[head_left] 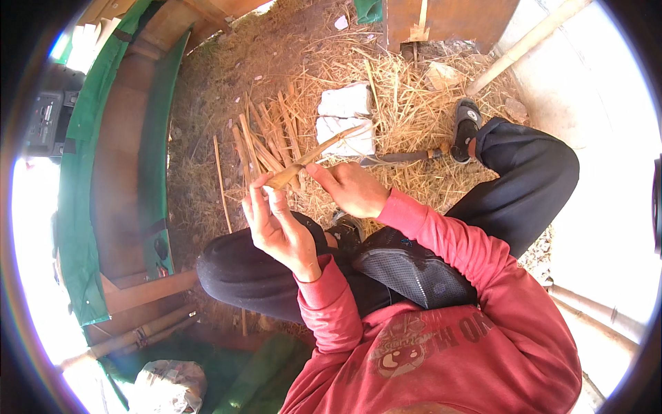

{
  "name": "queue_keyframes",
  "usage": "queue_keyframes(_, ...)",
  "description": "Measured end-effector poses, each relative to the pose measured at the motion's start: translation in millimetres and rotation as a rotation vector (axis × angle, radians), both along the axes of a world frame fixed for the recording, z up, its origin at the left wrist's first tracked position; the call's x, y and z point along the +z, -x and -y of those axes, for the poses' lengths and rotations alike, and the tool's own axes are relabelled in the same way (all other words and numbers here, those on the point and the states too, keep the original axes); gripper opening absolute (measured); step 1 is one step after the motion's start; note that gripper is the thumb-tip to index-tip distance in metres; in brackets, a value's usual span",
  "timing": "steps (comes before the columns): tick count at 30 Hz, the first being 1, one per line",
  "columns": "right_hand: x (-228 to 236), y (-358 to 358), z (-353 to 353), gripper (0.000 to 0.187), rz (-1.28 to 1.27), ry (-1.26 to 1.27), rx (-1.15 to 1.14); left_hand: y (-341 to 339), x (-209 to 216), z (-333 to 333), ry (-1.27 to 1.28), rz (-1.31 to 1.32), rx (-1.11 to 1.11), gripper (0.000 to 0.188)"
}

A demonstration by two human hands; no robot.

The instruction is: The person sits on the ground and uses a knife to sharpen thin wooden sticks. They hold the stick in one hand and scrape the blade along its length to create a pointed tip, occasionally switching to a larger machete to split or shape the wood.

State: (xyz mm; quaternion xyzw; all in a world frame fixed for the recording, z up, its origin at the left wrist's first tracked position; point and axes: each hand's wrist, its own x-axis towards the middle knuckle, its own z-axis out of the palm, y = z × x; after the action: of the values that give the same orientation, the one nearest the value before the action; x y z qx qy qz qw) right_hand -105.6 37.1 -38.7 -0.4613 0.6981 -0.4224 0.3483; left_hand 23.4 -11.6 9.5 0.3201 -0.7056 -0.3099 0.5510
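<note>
The left hand (279,231) pinches the lower end of a tan wooden strip (331,143) between its thumb and raised fingers, while the right hand (353,189), its fingers curled, grips the same strip near its middle with the thumb tip pressed against it. The strip is held up in front of the person, slanting up to the right, and its thin far end shows against the lower of two white blocks (345,101) lying one behind the other on the ground. Just left of those blocks, a loose heap of split sticks (272,131) lies on straw (407,103), with one long thin stick (222,183) apart from it further left. Right of the blocks, a large knife (400,157) lies flat, its handle end near the person's dark shoe (466,119). Closer in, a black mesh bag (420,274) rests at the lap, between the red sleeves. Beyond, a bamboo pole (527,45) leans at the upper right, a wooden board (452,24) stands at the top, green sheeting (83,207) edges wooden panels on the left, and a whitish plastic bag (169,386) sits at the lower left.
</note>
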Motion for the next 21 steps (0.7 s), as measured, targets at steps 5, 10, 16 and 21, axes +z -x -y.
queue_keyframes(5,-5.7,-15.9,4.1,0.061,-0.248,0.062,-0.173,-5.1,4.4,1.0,-0.076,-0.021,-0.019,0.023)
queue_keyframes(10,-79.5,22.7,-8.5,0.076,-0.315,-0.172,-0.234,-4.0,9.0,-0.3,-0.022,0.139,0.046,0.024)
queue_keyframes(16,-67.4,24.2,-10.8,0.082,-0.225,-0.326,-0.13,1.3,6.0,2.7,0.024,0.06,-0.015,0.026)
queue_keyframes(21,4.4,18.4,-30.0,0.044,-0.271,-0.237,0.297,4.6,3.2,2.1,-0.055,-0.045,-0.015,0.027)
